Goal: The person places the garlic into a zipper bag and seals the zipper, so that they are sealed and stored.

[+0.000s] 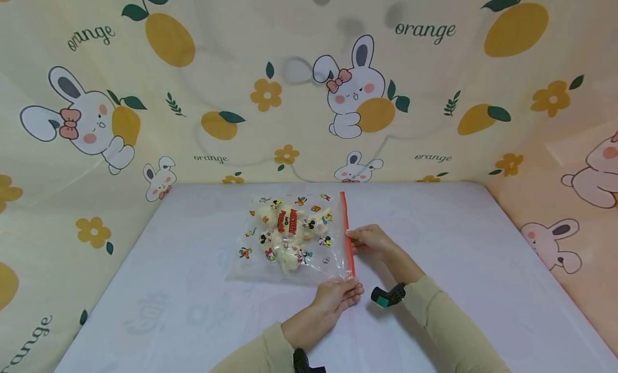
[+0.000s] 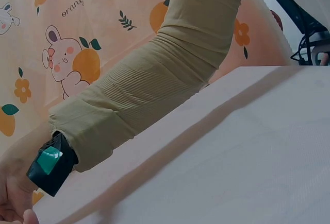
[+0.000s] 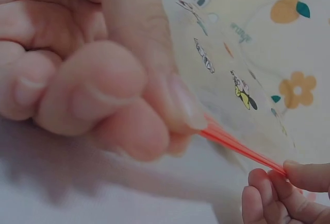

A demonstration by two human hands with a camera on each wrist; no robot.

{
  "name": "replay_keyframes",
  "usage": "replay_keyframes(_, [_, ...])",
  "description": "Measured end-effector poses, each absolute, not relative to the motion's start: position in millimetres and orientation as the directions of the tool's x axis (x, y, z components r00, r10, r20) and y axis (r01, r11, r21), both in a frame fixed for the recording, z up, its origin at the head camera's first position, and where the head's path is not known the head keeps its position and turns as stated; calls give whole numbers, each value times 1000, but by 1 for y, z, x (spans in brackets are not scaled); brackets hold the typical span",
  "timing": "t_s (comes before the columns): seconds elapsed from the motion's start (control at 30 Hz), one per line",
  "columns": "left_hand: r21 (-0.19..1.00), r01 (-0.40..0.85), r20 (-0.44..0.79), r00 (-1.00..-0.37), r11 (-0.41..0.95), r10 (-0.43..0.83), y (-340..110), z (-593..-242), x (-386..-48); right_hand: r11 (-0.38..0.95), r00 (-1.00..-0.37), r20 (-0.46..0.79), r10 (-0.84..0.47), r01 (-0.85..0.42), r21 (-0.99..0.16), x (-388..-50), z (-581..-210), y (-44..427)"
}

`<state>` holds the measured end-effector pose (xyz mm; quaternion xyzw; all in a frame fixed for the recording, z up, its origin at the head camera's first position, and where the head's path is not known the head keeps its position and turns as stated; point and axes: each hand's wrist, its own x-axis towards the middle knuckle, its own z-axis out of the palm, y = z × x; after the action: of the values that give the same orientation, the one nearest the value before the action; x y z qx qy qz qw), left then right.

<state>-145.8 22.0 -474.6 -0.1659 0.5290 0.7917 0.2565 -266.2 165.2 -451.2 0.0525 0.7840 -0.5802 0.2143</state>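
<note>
A clear zip bag (image 1: 316,263) with cartoon prints and a red zip strip (image 1: 345,217) lies on the table, strip to the right. Pale, soft-looking contents (image 1: 289,259) show through the plastic; their kind cannot be made out. My right hand (image 1: 370,241) pinches the strip around its middle, thumb against fingers, as the right wrist view shows close up. At the strip's near end, my left hand (image 1: 333,300) pinches the bag's corner between thumb and fingers. In the left wrist view the right hand (image 2: 14,183) shows only partly, and the bag is out of sight.
The white table (image 1: 183,265) runs back to a printed cloth wall (image 1: 270,35) with rabbits and oranges. Black wrist cameras (image 1: 388,295) sit at both cuffs. A dark stand with cables (image 2: 304,23) appears beyond the table in the left wrist view.
</note>
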Motion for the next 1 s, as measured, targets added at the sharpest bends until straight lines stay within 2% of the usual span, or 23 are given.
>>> replay_keyframes(0.43, [775, -540, -491, -842, -330, 224, 24, -477, -144, 286, -890, -449, -82, 410, -866, -275, -451, 161])
replay_keyframes(0.63, [769, -550, -502, -835, -327, 223, 24, -477, -145, 233, -880, -472, -54, 448, -863, -278, -451, 160])
replay_keyframes(1.0, [762, -556, -510, -831, -332, 221, 24, -476, -145, 237, -876, -483, -13, 466, -852, -284, -450, 159])
